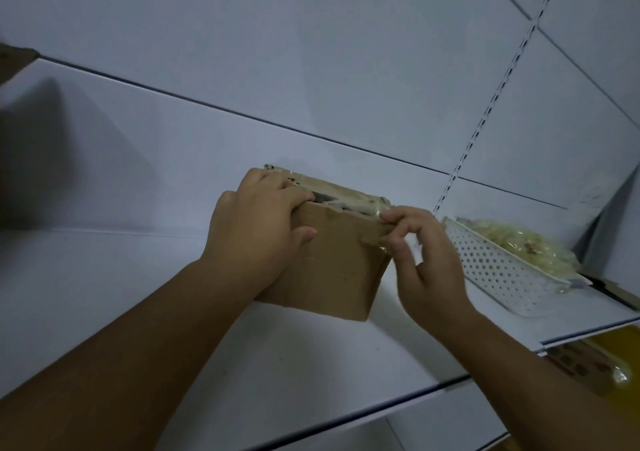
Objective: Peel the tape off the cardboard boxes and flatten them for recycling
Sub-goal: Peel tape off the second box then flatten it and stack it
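Two hands work one cardboard box (332, 263) on a white shelf (138, 295): the left hand (256, 229) clamps its top left edge, and the right hand (426, 260) pinches clear tape (367, 205) at the top right corner. Just right stands a perforated white basket (498, 270) holding crumpled tape (519, 243).

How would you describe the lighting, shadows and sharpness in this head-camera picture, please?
Head view: dim, bluish light; a broad dark shadow falls on the white shelf back panel at left; the right hand looks motion-blurred at the glossy clear tape on the small brown cardboard box; the wide lens tilts the shelf lines.
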Tool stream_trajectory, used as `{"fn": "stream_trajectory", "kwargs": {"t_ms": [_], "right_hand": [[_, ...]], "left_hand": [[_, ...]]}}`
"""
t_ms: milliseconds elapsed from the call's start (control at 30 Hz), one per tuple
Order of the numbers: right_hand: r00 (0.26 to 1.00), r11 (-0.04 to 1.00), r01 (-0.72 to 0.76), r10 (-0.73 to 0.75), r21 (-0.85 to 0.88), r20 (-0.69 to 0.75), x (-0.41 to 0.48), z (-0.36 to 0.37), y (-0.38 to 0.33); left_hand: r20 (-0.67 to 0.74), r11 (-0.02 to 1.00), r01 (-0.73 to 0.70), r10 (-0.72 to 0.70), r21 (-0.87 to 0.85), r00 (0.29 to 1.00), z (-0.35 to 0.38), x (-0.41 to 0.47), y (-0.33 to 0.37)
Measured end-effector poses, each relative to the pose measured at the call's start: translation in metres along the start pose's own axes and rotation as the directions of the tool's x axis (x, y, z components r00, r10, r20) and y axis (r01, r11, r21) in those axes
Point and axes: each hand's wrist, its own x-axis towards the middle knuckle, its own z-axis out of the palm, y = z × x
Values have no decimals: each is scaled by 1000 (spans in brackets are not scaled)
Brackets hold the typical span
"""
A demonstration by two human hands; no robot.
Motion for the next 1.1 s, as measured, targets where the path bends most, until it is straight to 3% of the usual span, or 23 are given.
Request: {"fn": "stream_trajectory", "kwargs": {"t_ms": [133,233,333,500,600,700,800,933,1000,1100], "right_hand": [[940,866,-254,325,431,-100,39,-31,-1],[833,740,-462,551,488,-47,64,-44,4],[686,531,-652,717,541,123,72,-36,3],[659,326,-692,650,644,379,68,-25,-14],[672,216,-677,571,703,472,68,-29,-22],[678,115,-685,461,719,572,69,-33,-27],[710,166,-668,434,726,554,77,-37,-24],[765,338,-594,519,730,382,91,-37,0],[760,345,-596,535,725,370,93,-30,10],[727,244,-574,591,782,349,103,-26,22]], "left_hand": [[-9,999,-30,29,-32,1000,-1,-1,-3],[7,992,-78,79,-99,997,-5,-2,-7],[44,992,-77,82,-100,996,-12,-5,-9],[-118,995,61,-71,-83,990,-27,-23,23],[-57,971,109,-123,-212,991,-25,-33,55],[-41,980,128,-136,-150,990,-14,-37,75],[-54,999,8,-10,-39,998,-7,-35,82],[18,986,0,3,-167,1000,-15,-37,66],[39,980,-42,51,-195,998,-21,-33,63],[103,941,81,-49,-330,993,-43,-34,52]]}}
